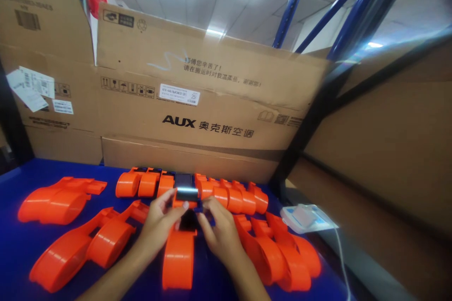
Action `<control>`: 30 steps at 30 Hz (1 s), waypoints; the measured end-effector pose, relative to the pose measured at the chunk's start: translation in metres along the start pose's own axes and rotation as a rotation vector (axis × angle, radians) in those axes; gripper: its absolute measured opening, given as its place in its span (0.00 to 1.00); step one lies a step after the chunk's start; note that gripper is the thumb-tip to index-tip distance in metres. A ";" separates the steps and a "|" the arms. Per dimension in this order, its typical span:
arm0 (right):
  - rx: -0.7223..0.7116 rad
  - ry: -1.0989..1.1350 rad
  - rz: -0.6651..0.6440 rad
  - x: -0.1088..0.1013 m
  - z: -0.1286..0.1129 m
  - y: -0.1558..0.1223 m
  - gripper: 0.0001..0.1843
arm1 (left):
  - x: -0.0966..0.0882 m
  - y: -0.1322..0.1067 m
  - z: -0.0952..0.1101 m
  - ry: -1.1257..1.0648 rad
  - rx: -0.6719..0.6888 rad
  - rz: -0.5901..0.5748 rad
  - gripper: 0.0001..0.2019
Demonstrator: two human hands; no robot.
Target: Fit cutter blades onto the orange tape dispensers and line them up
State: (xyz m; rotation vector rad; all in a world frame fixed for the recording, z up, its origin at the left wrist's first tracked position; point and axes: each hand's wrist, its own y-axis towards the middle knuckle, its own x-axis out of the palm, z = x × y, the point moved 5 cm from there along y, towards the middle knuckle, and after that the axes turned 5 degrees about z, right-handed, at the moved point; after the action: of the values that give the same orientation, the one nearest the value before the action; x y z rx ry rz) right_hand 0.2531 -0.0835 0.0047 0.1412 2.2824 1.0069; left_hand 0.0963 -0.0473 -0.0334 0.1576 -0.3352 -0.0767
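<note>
The orange dispenser-like piece (pixel 178 261) is found at the lower centre of the frame, its broad loop pointed toward the bottom edge and its narrower end met by both hands. That end is pinched between the thumb and fingers of the left hand (pixel 155 221); the fingers of the right hand (pixel 222 233) are curled at its right edge, but whether they are closed on it cannot be told. By its look, the piece may be judged light and fairly stiff, with some give in the thin-walled loop and a slightly slippery surface. A hold is probably best taken on the flat sides of the neck, with fingertips kept off the ridged metallic strip (pixel 187 194), which could be sharp. Smooth, satiny plastic is suggested by the sheen on the loop. Similar curved shapes are repeated in the orange pieces (pixel 63 207) at left and right, laid on a matte blue surface (pixel 208 277). Behind, flat brown cardboard (pixel 134 51) is printed with dark lettering and creased along its folds.
</note>
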 end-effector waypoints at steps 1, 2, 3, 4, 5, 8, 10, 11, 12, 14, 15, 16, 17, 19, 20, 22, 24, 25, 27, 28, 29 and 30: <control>0.006 0.006 0.005 -0.001 0.000 0.000 0.08 | 0.000 0.000 0.000 0.000 0.001 -0.008 0.19; 0.013 0.014 0.013 -0.001 0.000 0.000 0.09 | 0.001 -0.001 0.000 0.001 0.002 -0.012 0.18; 0.020 0.022 0.021 -0.001 0.000 0.000 0.10 | 0.001 -0.001 0.000 0.004 0.003 -0.015 0.18; 0.026 0.029 0.025 -0.001 0.000 0.000 0.11 | 0.001 -0.002 -0.001 0.006 0.003 -0.019 0.18; 0.031 0.036 0.027 -0.001 0.000 0.000 0.12 | 0.002 -0.002 -0.001 0.008 0.003 -0.023 0.18; 0.040 0.046 0.024 -0.001 -0.001 0.000 0.12 | 0.002 -0.004 -0.002 0.019 -0.001 -0.036 0.16; 0.042 0.043 0.019 0.000 0.000 -0.001 0.12 | 0.002 -0.004 -0.002 0.028 -0.004 -0.038 0.16; 0.042 0.039 0.018 0.000 0.000 -0.002 0.12 | 0.002 -0.004 -0.003 0.034 -0.005 -0.036 0.17; 0.041 0.035 0.019 0.000 0.000 -0.002 0.13 | 0.001 -0.004 -0.003 0.040 -0.007 -0.036 0.17; 0.034 0.033 0.027 0.000 -0.001 -0.003 0.13 | 0.001 -0.004 -0.004 0.044 -0.006 -0.037 0.17; 0.028 0.036 0.036 -0.001 -0.002 -0.003 0.13 | 0.002 -0.004 -0.003 0.041 -0.005 -0.040 0.17; 0.022 0.038 0.045 -0.001 -0.003 -0.003 0.13 | 0.002 -0.005 -0.003 0.033 -0.005 -0.046 0.16; 0.017 0.040 0.054 -0.001 -0.004 -0.002 0.12 | 0.002 -0.005 -0.003 0.023 -0.007 -0.051 0.16; 0.017 0.044 0.070 -0.002 -0.006 -0.001 0.12 | 0.003 -0.006 -0.002 0.006 -0.009 -0.060 0.17; 0.020 0.047 0.073 -0.002 -0.007 -0.001 0.12 | 0.004 -0.005 -0.002 0.001 -0.009 -0.063 0.17; 0.034 0.058 0.073 -0.001 -0.008 -0.001 0.13 | 0.004 -0.005 -0.001 -0.007 -0.010 -0.060 0.16; 0.054 0.086 0.057 -0.001 -0.008 -0.002 0.12 | 0.004 -0.004 0.001 -0.023 -0.012 -0.056 0.16; 0.066 0.109 0.050 -0.001 -0.007 -0.004 0.12 | 0.004 -0.003 0.003 -0.039 -0.018 -0.050 0.16; 0.088 0.188 0.073 -0.002 -0.005 -0.006 0.12 | 0.003 -0.003 0.005 -0.089 -0.059 -0.037 0.18; 0.099 0.245 0.105 -0.004 -0.003 -0.007 0.12 | 0.004 -0.003 0.006 -0.119 -0.090 -0.034 0.21; 0.116 0.310 0.151 -0.006 -0.001 -0.008 0.12 | 0.004 -0.004 0.007 -0.148 -0.125 -0.036 0.24; 0.141 0.382 0.198 -0.008 0.002 -0.008 0.11 | 0.005 -0.005 0.007 -0.173 -0.161 -0.045 0.27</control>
State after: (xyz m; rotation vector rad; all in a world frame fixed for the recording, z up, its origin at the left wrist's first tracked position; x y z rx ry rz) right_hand 0.2620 -0.0902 0.0021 0.2572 2.7328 1.0423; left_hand 0.0990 -0.0535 -0.0260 -0.0015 -0.4964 -0.1620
